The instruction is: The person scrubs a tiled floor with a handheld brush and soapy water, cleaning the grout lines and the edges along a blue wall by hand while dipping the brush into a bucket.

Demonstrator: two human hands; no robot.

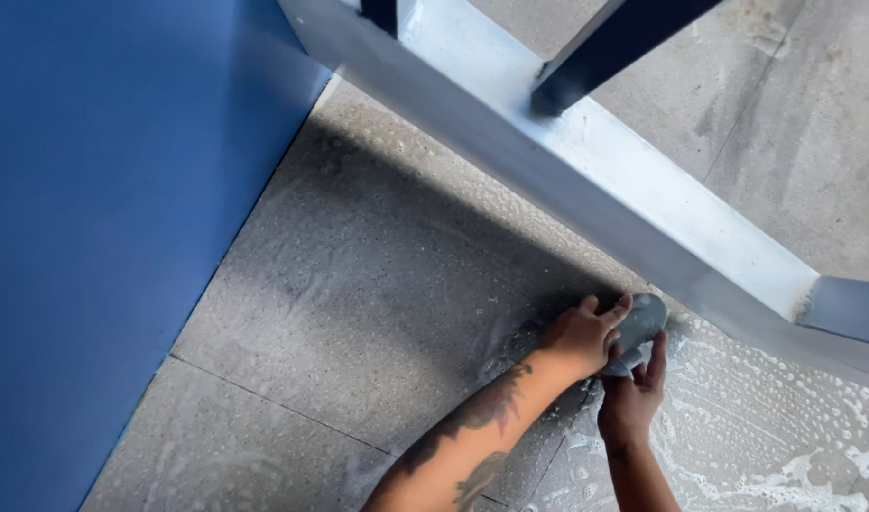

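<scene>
Both my hands hold a grey scrubbing pad or brush (641, 322) pressed to the wet, soapy floor tile (378, 313), right against the foot of a slanting grey metal beam (586, 180). My left hand (582, 334), on a tattooed forearm, grips the near end from above. My right hand (632, 396) holds it from below, fingers curled up around its edge. What kind of tool it is cannot be told for sure.
A blue wall or panel (93, 237) fills the left side. A dark blue post (605, 47) rises from the beam. Soap foam (785, 436) covers the tiles at lower right. Grout lines cross the speckled grey floor.
</scene>
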